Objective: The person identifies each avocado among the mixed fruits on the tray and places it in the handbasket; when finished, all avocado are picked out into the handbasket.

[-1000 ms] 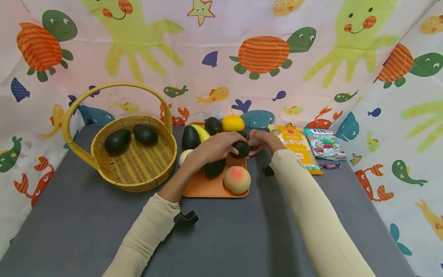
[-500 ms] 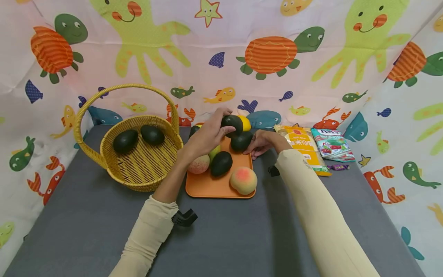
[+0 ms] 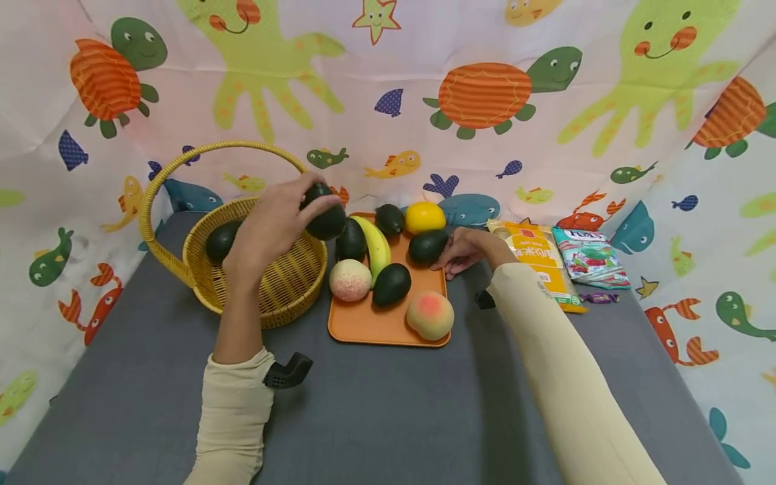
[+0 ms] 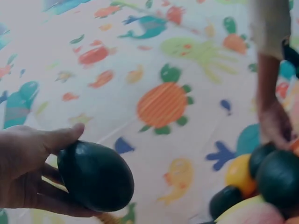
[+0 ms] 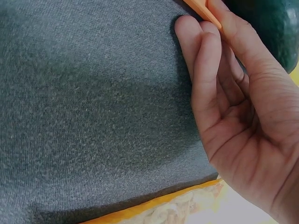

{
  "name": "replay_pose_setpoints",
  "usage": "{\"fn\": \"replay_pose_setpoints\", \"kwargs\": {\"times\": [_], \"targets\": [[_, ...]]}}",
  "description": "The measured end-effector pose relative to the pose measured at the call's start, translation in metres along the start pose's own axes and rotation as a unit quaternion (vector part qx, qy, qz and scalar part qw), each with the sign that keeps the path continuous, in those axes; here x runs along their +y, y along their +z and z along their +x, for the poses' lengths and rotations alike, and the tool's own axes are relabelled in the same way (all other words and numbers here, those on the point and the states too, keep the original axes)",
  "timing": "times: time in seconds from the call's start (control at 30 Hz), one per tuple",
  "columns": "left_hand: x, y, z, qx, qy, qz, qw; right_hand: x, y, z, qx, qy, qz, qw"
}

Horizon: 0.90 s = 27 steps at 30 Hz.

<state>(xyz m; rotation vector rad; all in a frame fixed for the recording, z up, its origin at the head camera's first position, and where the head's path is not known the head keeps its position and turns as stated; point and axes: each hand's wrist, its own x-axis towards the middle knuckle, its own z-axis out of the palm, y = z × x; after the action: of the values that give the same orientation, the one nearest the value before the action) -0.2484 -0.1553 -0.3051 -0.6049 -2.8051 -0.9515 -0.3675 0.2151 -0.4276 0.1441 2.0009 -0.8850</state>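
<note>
My left hand (image 3: 275, 219) grips a dark green avocado (image 3: 325, 214) in the air over the right side of a yellow woven basket (image 3: 291, 289). In the left wrist view, thumb and fingers wrap that avocado from one side. Another avocado (image 3: 221, 241) lies in the basket, partly behind the hand. At the right edge of an orange tray (image 3: 364, 331), my right hand (image 3: 459, 252) pinches the rim, close beside an avocado (image 3: 428, 247). The right wrist view shows the thumb above the rim and the fingers curled beneath it.
On the tray lie several avocados, a banana (image 3: 377, 248), a lemon (image 3: 425, 217), a speckled round fruit (image 3: 349, 280) and a peach (image 3: 430, 315). A yellow food bag (image 3: 539, 259), a candy bag (image 3: 591, 256) and a purple wrapped sweet (image 3: 599, 298) lie to the right. The basket's handle arches high.
My left hand has lifted an avocado off the tray and carried it left to the basket. The right hand stays at the tray's right edge. The view has shifted slightly.
</note>
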Motion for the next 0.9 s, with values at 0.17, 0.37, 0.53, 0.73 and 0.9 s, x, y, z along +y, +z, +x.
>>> {"fn": "replay_pose_setpoints", "kwargs": {"times": [0.17, 0.37, 0.53, 0.73, 0.9], "targets": [[-0.024, -0.022, -0.009, -0.059, -0.076, 0.033, 0.9948, 0.004, -0.002, 0.002, 0.019, -0.011, -0.005, 1.000], [-0.076, -0.034, -0.012, -0.162, -0.139, 0.070, 0.9744, 0.004, -0.005, 0.001, 0.023, -0.002, -0.003, 1.000], [-0.109, -0.041, -0.023, -0.249, -0.218, 0.070, 0.9412, 0.001, -0.003, 0.001, 0.016, -0.003, -0.002, 1.000], [-0.120, -0.042, -0.029, -0.275, -0.261, 0.100, 0.9199, 0.000, -0.003, 0.001, 0.021, -0.005, -0.008, 1.000], [-0.122, -0.040, -0.031, -0.240, -0.273, 0.113, 0.9246, -0.001, 0.004, 0.002, 0.020, -0.004, -0.019, 1.000]]}}
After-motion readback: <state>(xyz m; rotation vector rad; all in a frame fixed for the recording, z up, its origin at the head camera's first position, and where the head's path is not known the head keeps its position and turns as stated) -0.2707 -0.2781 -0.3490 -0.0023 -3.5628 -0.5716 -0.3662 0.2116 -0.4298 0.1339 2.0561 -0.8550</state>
